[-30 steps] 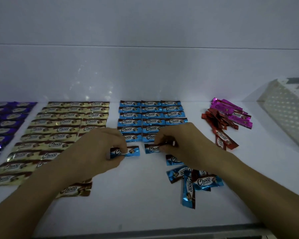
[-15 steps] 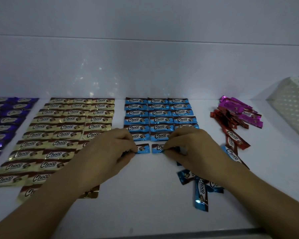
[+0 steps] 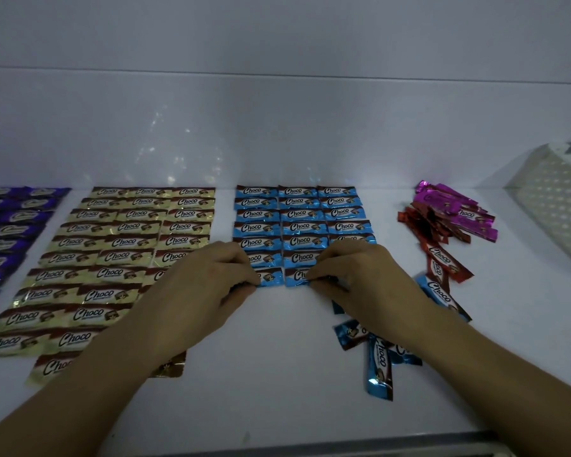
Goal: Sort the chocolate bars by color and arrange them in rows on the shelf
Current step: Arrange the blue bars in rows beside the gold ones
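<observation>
In the head view, the left hand (image 3: 205, 285) is pinching a blue Choco bar (image 3: 271, 277) between curled fingertips. The right hand (image 3: 353, 278) is pinching a second blue bar (image 3: 295, 278) the same way. Both bars are lying flat on the white shelf (image 3: 277, 364), side by side, making up the nearest row of the blue block (image 3: 299, 214) and sitting just near of the row beyond it.

Several things are looking risky from here. The knuckles are hovering over the far rows, so a small push forward is likely to be shunting those foil wrappers out of line. The left forearm is crossing the near right corner of the gold rows (image 3: 129, 255), and a dragging wrist could be skewing the bars there. The right forearm is passing over the loose blue bars (image 3: 379, 361) — pulling back carelessly may be scattering them toward the red bars (image 3: 442, 258) and the magenta bars (image 3: 455, 209) on the right, mixing colours. The two pinched bars may also be ending up crooked or overlapping if the fingers are letting go unevenly.
</observation>
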The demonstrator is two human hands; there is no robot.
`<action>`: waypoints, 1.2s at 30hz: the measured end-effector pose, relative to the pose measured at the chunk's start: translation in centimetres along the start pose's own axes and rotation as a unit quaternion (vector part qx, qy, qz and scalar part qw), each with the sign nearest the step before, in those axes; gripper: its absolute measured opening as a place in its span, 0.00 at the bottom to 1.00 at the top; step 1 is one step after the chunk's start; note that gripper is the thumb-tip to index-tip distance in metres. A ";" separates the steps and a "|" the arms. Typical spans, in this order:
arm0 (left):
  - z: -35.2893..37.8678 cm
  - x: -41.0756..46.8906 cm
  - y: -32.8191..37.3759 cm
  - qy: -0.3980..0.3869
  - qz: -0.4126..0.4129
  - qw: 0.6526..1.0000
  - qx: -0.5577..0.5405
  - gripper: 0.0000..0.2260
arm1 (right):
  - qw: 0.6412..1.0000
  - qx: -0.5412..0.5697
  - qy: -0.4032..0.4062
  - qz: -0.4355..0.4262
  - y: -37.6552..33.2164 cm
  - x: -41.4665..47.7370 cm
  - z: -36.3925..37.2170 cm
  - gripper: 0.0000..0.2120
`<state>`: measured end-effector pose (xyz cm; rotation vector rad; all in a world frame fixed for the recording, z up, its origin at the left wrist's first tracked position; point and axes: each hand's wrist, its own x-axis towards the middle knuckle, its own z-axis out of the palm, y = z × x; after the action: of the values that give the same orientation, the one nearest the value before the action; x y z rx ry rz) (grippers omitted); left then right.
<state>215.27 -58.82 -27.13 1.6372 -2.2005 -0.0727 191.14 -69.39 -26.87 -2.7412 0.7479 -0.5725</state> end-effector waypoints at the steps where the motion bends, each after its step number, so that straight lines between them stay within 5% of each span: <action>1: 0.0 0.0 0.1 0.000 -0.001 1.000 0.000 0.13 | 1.000 0.003 0.000 0.000 0.0 0.0 0.0 0.08; 12: -0.9 0.2 1.8 0.015 0.001 1.000 0.004 0.14 | 0.998 0.043 0.016 0.036 0.4 -0.4 -3.5 0.09; 16: -1.4 0.5 5.2 -0.044 -0.014 0.996 -0.080 0.18 | 0.995 0.020 -0.055 0.076 3.3 -2.4 -7.0 0.10; 25: 2.5 3.0 13.6 -0.121 -0.054 0.990 -0.039 0.40 | 0.986 -0.003 -0.154 0.060 5.3 -6.2 -7.3 0.18; 36: 4.5 3.8 16.6 -0.095 -0.074 0.989 -0.084 0.30 | 0.988 0.026 -0.146 0.042 7.8 -9.9 -8.4 0.14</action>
<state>197.76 -58.00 -25.72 1.7570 -2.1360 -0.4618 176.27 -71.76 -24.98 -2.6487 0.7579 -0.1628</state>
